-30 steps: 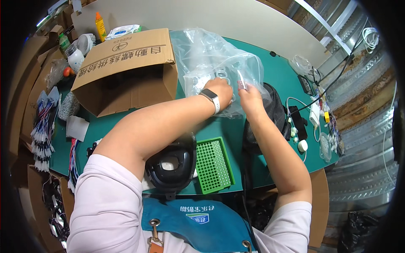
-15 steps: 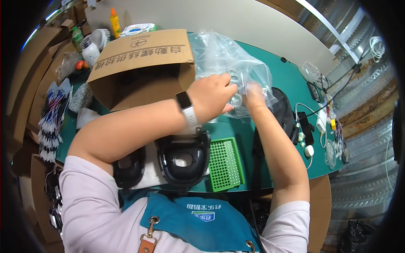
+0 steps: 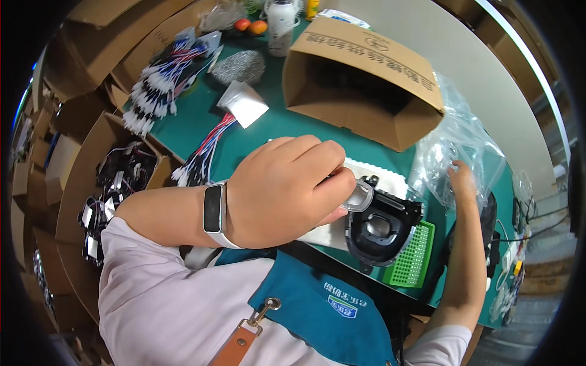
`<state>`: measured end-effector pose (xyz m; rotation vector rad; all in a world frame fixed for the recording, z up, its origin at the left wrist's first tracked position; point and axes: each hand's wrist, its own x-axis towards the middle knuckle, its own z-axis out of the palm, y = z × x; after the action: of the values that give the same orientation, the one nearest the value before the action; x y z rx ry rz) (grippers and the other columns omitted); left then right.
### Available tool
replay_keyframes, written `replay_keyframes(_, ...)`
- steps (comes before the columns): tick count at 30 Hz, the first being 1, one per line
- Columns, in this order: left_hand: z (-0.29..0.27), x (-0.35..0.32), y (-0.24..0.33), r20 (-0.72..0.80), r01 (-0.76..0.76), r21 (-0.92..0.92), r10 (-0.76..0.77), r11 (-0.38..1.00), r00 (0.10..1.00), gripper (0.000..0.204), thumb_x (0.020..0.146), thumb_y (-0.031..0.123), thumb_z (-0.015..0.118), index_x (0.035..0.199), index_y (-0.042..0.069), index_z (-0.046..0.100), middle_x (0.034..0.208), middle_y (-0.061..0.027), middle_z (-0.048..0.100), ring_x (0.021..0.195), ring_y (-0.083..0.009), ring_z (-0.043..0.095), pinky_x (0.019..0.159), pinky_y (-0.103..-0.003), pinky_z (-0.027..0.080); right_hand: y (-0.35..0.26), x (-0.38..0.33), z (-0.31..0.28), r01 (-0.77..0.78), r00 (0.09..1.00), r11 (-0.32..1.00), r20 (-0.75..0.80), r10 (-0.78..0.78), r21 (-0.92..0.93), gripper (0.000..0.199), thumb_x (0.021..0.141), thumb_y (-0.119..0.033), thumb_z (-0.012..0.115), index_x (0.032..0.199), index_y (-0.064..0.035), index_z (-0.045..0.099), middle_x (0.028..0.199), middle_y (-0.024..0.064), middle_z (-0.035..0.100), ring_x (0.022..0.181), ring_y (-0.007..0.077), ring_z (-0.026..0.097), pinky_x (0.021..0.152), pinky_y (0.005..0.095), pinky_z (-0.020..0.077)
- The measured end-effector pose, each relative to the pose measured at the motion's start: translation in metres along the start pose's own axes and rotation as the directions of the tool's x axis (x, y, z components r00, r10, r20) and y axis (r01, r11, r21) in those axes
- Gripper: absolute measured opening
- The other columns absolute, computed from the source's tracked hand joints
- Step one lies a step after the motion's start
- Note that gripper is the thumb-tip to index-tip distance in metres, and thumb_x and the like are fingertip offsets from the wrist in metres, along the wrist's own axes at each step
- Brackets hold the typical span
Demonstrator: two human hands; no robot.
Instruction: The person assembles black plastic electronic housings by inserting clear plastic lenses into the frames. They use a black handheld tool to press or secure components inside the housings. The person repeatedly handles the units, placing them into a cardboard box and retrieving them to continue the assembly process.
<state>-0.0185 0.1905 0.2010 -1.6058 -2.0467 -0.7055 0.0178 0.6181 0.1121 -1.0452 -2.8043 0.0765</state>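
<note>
My left hand (image 3: pixel 293 189), with a watch band on its wrist, is closed on a small clear plastic lens piece (image 3: pixel 360 198) with a rounded rim. Its fingers hide part of the piece. Just beyond the lens sits a black plastic housing (image 3: pixel 381 229) with an oval opening, on a white cloth (image 3: pixel 384 175). On the right, my right hand (image 3: pixel 464 183) is at a crumpled clear plastic bag (image 3: pixel 452 143), its curled fingers pinching the film. A second black housing is not visible here; my left hand and forearm cover that area.
An open cardboard box (image 3: pixel 366 79) lies on its side at the back. A green perforated tray (image 3: pixel 415 256) stands beside the housing. Bundled wires with white connectors (image 3: pixel 155 91) lie at the left, near a white bottle (image 3: pixel 281 27). A black bag (image 3: pixel 488 226) is at the right.
My left hand has left the plastic bag and moved left and nearer with a clear lens piece. My right hand stays at the bag. The view has swung to the left.
</note>
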Motion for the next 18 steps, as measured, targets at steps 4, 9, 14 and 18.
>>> replay_keyframes(4, -0.006, -0.023, -0.002, 0.043, 0.078, 0.042, -0.079, 0.996, 0.996, 0.036, 0.054, 0.019, 0.074, 0.082, 0.005, 0.055, 0.083, -0.0076, 0.05, 0.068, -0.023, 0.051, 0.06, -0.033, 0.042, 0.011, 0.005, 0.01, 0.001, 0.999, 1.0, -0.041, -0.002, -0.017, 0.036, 0.076, -0.025, 0.061, 0.109, -0.0112, 0.058, 0.107, 0.0164, 0.059, 0.099, 0.0341, 0.056, 0.084, 0.0395, 0.0441)
replay_keyframes(9, 0.0, -0.045, -0.01, 0.104, 0.2, 0.055, -0.205, 0.978, 0.973, 0.037, 0.053, 0.018, 0.075, 0.082, 0.006, 0.055, 0.083, -0.0065, 0.049, 0.071, -0.0225, 0.052, 0.063, -0.033, 0.043, -0.004, -0.005, 0.007, 0.076, 0.987, 0.978, -0.126, -0.102, -0.194, 0.035, 0.076, -0.025, 0.061, 0.108, -0.0101, 0.058, 0.106, 0.0159, 0.059, 0.098, 0.0346, 0.055, 0.084, 0.0403, 0.0437)
replay_keyframes(14, 0.011, -0.05, -0.019, 0.147, 0.258, 0.037, -0.261, 0.965, 0.954, 0.035, 0.055, 0.016, 0.076, 0.08, 0.006, 0.053, 0.08, -0.0061, 0.047, 0.074, -0.0231, 0.051, 0.064, -0.033, 0.042, 0.013, -0.024, 0.0, 0.284, 0.842, 0.925, -0.397, -0.367, -0.252, 0.035, 0.081, -0.025, 0.058, 0.113, -0.0112, 0.055, 0.101, 0.0164, 0.061, 0.097, 0.034, 0.055, 0.082, 0.0405, 0.0437)
replay_keyframes(18, 0.019, -0.05, -0.023, 0.182, 0.314, 0.041, -0.316, 0.948, 0.931, 0.034, 0.056, 0.016, 0.075, 0.08, 0.005, 0.053, 0.08, -0.0065, 0.046, 0.075, -0.0238, 0.05, 0.064, -0.034, 0.042, -0.019, -0.058, -0.017, 0.096, 0.903, 0.951, -0.377, -0.208, -0.294, 0.031, 0.082, -0.021, 0.058, 0.11, -0.0073, 0.058, 0.101, 0.0148, 0.059, 0.09, 0.0299, 0.057, 0.079, 0.0375, 0.0454)
